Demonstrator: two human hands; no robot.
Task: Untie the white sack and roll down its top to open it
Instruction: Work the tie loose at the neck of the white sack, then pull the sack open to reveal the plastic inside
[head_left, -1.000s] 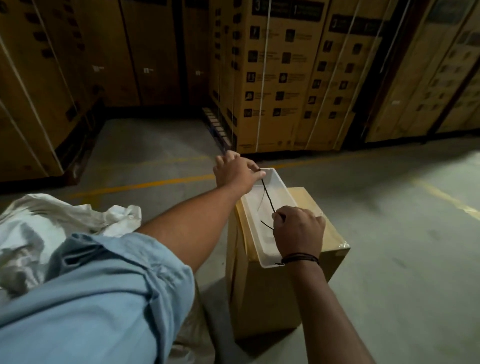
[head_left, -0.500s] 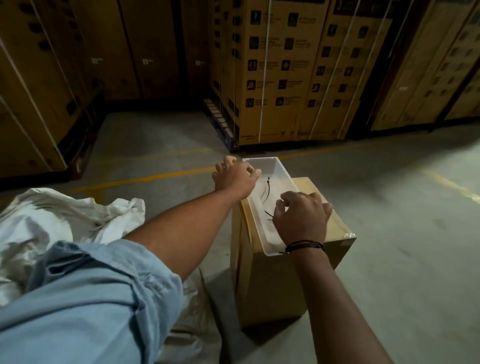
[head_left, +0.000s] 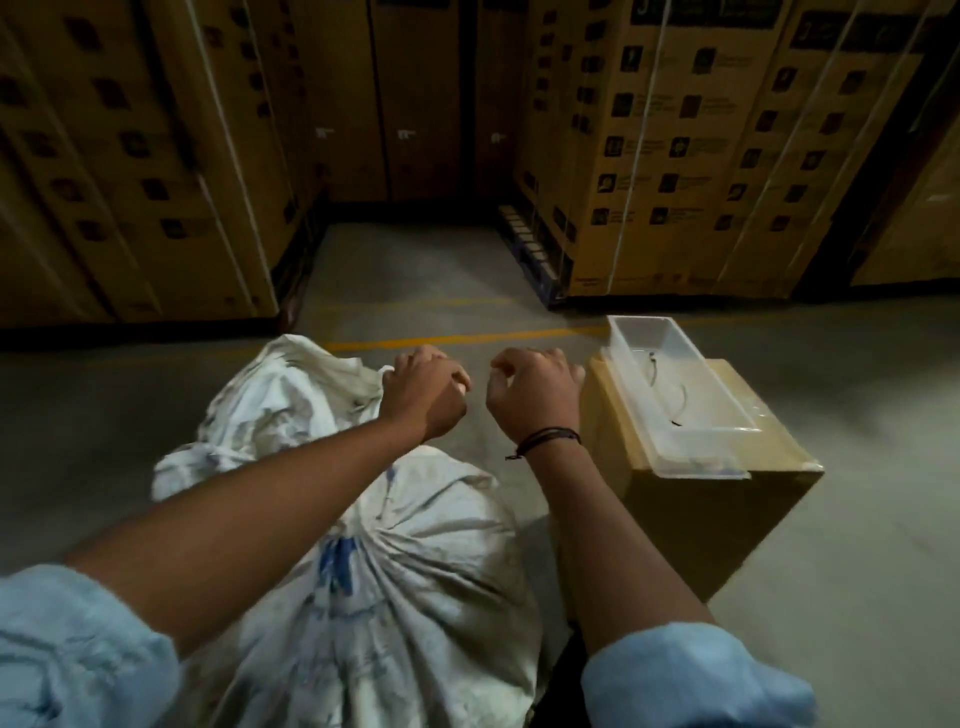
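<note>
The white sack (head_left: 395, 587) stands on the floor below me, its neck gathered into folds. Its loose crumpled top (head_left: 291, 395) flops up and to the left. My left hand (head_left: 423, 392) hovers at the right edge of that loose top with fingers curled; they are hidden behind the hand, so a grip on the fabric is unclear. Just right of it is my right hand (head_left: 535, 392), above the floor between sack and box, with fingers curled and nothing in them. Black ties (head_left: 670, 400) lie in a white tray (head_left: 727, 410).
The tray sits on a cardboard box (head_left: 717, 519) right of the sack. Tall stacked cartons (head_left: 701, 156) on pallets wall in the back and left. A yellow line (head_left: 457, 339) crosses the concrete floor beyond my hands.
Both hands have let go of the black tie, leaving it in the tray, and moved left to the sack. My view has swung left and down onto the sack.
</note>
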